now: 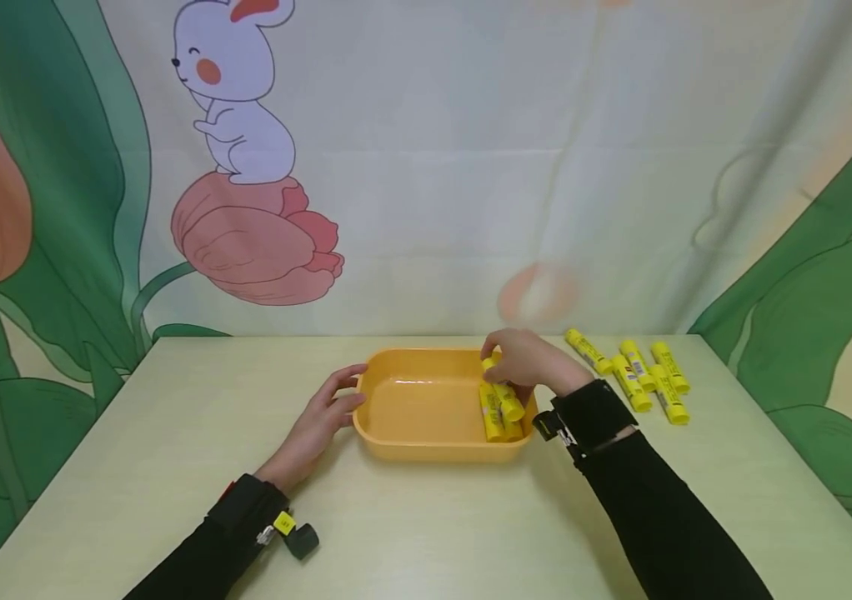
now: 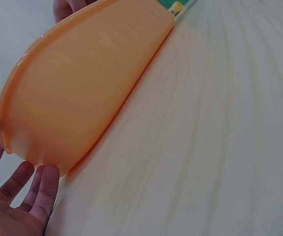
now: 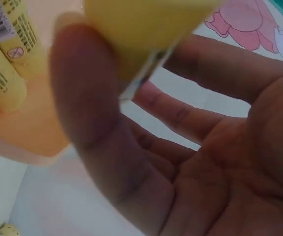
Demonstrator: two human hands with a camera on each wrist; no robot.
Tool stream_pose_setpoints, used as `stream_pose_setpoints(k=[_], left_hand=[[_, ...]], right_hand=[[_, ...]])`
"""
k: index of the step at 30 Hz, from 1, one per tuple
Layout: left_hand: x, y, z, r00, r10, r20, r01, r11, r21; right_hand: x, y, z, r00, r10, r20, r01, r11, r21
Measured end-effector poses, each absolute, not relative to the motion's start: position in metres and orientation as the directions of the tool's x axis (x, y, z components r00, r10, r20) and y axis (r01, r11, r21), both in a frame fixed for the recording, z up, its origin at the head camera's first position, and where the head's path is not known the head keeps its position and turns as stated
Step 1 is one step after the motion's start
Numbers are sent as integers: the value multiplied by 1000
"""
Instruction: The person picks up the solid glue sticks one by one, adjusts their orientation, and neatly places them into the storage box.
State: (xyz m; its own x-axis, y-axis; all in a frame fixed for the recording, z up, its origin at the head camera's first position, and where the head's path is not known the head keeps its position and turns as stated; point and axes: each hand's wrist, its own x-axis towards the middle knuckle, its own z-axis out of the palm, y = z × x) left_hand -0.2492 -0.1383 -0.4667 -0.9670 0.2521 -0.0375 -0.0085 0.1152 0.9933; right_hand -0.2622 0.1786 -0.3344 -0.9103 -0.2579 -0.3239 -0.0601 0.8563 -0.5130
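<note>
Yellow tube (image 1: 507, 398): up in the pinch, over the right end of the tray (image 1: 426, 417), tilted with its near end lower.
Right hand (image 1: 527, 358): pinching, yes! Thumb on one side, a finger on the other, and other fingers clear of the barrel in the right wrist view.
Tube against grip: caught toward its far end, so most of its length juts nearward of the fingertips.
Handling tip: a light pinch looks best here; level the tube, line it up with the tubes in the tray (image 1: 493, 414) and lower it gently before letting go, since a drop could set it rolling.
Bottom layer: at least two in sight, side by side beneath the held one; whether it touches them, I can't tell.
Left hand (image 1: 324, 417): fingers spread against the tray's left end, a sound brace, I'd judge.
Loose tubes (image 1: 632, 383): five, bunched on the table (image 1: 396, 533), over to the right of the tray.
Backdrop (image 1: 433, 167): printed cloth at the far edge, rabbit (image 1: 246, 108) and all.
</note>
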Motion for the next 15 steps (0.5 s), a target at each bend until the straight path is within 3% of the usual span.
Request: stream_pose_setpoints(k=[4, 15], left_hand=[[-249, -140, -467, -966, 256, -34, -5, 115, 993], [-249, -142, -468, -958, 287, -5, 24, 94, 995]], right_hand=[[-268, 167, -332, -891, -232, -389, -27, 884, -466], [-281, 137, -339, -889, -183, -419, -7, 921, -389]])
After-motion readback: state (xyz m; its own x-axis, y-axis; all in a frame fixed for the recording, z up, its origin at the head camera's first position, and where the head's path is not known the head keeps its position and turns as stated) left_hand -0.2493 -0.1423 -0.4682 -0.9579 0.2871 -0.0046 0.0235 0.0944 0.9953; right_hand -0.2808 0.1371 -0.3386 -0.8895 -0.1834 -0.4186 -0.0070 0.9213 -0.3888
